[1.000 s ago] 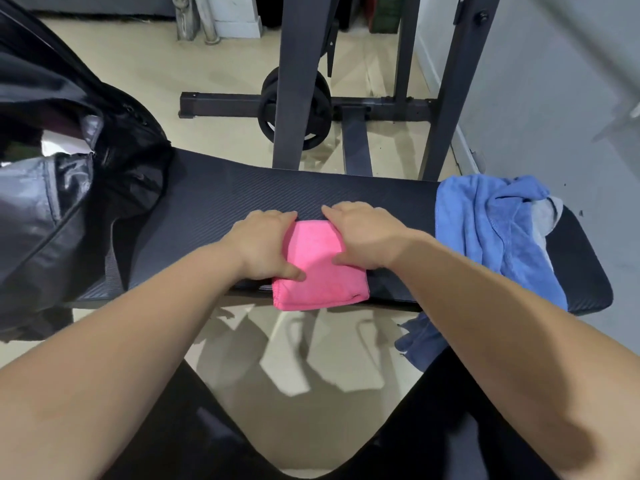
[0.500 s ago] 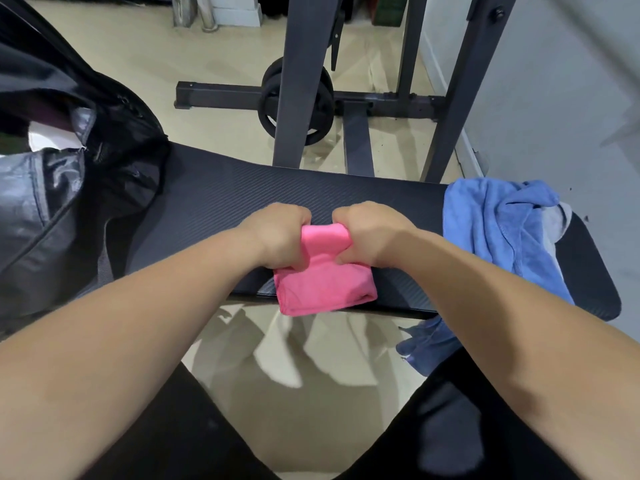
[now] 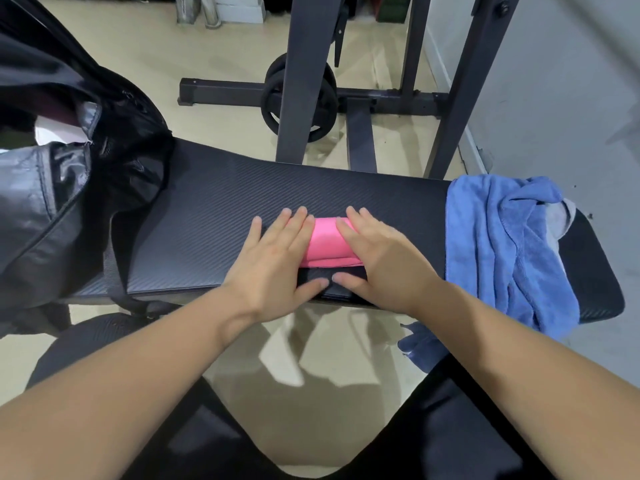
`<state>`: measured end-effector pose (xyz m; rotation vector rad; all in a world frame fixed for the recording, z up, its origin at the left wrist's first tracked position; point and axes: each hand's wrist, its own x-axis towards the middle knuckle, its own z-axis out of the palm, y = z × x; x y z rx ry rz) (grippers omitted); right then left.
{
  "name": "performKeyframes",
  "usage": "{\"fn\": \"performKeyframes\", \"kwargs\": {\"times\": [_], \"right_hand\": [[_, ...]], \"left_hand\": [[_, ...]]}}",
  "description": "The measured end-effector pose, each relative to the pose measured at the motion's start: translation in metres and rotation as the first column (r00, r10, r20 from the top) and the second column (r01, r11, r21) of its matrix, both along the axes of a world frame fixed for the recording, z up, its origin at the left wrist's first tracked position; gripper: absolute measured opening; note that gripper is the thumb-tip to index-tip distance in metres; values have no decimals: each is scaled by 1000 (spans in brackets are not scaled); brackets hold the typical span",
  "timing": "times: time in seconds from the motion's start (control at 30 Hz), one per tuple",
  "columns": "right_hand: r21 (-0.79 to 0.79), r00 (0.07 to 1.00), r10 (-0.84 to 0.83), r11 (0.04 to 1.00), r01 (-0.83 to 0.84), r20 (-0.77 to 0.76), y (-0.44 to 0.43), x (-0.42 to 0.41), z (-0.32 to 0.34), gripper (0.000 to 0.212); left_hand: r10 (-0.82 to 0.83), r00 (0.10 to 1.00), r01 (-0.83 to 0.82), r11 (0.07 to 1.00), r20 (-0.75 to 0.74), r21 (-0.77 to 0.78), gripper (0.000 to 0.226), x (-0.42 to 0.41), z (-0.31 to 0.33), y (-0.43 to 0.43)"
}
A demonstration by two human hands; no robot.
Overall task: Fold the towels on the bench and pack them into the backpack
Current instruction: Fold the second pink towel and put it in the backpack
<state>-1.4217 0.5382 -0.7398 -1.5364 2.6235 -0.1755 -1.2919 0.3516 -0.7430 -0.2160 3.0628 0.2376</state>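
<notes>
A small folded pink towel [image 3: 325, 242] lies near the front edge of the black padded bench [image 3: 214, 216]. My left hand [image 3: 277, 258] lies flat over its left side, fingers spread. On its right side my right hand [image 3: 377, 258] presses flat too. Only the middle strip of the pink towel shows between them. A crumpled blue towel [image 3: 502, 244] sits at the bench's right end and hangs over the front edge, with a grey cloth [image 3: 562, 220] under it. The black backpack [image 3: 62, 188] stands open at the bench's left end.
Behind the bench stand dark rack uprights [image 3: 304, 81], a floor bar and black weight plates [image 3: 298, 98]. A grey wall [image 3: 554, 81] runs along the right. My dark-clothed legs [image 3: 450, 427] are below the bench's front edge.
The hands lifted the pink towel's near part and folded it away from me, making it smaller. Both hands went from gripping it to lying flat on it.
</notes>
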Motion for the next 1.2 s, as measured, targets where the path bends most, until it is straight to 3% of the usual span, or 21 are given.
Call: {"fn": "performKeyframes", "kwargs": {"times": [0.13,0.3,0.37,0.43,0.5,0.57,0.63,0.8,1.0,1.2], "right_hand": [[41,998,23,999,-21,-56,4,16,-2,88],[-4,995,-99,995,99,21,-36,9,29,91],[-40,982,-179,983,181,53,-58,-1,32,82],[33,971,-239,971,239,26,-73,-6,19,68],[108,961,-276,955,275,-3,-74,-1,1,66],[73,952,-306,949,307,-18,-67,8,-12,69],[-6,946,-324,946,324,-31,-61,14,-19,75],[-98,941,-337,938,333,-23,-56,18,-24,77],[-175,922,-283,926,334,264,-48,1,-28,71],[-169,932,-292,929,330,215,-52,1,-29,76]], "left_hand": [[-3,1000,3,1000,17,-4,101,11,-11,3],[-75,995,81,991,67,-103,104,10,-14,3],[-94,992,103,990,88,-100,103,10,-11,-2],[-88,992,88,996,86,6,95,11,-8,-7],[-31,997,15,973,66,231,79,12,-4,-9],[60,996,-79,905,59,417,66,12,1,-7],[153,988,-150,857,35,493,61,6,5,-3],[244,969,-212,908,-44,362,61,-32,8,4],[254,965,-227,935,-67,273,67,-44,-16,-2],[255,963,-227,942,-88,246,66,-42,-21,-2]]}}
